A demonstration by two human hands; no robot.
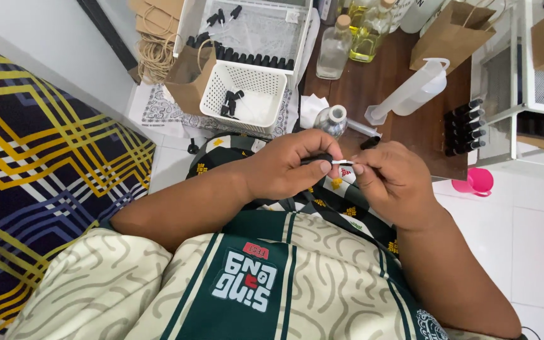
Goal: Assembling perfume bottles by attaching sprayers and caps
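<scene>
A: Our left hand (284,167) is wrapped tight around a little black bottle (318,158), right in the middle of the frame

B: And our right hand (393,182) pinches a small white piece (342,162) at its tip. The 2 hands touch

A: We should keep the bottle still and push the piece straight, I think

B: Yes, slowly. The white basket (245,94) of black caps sits at the top
</scene>
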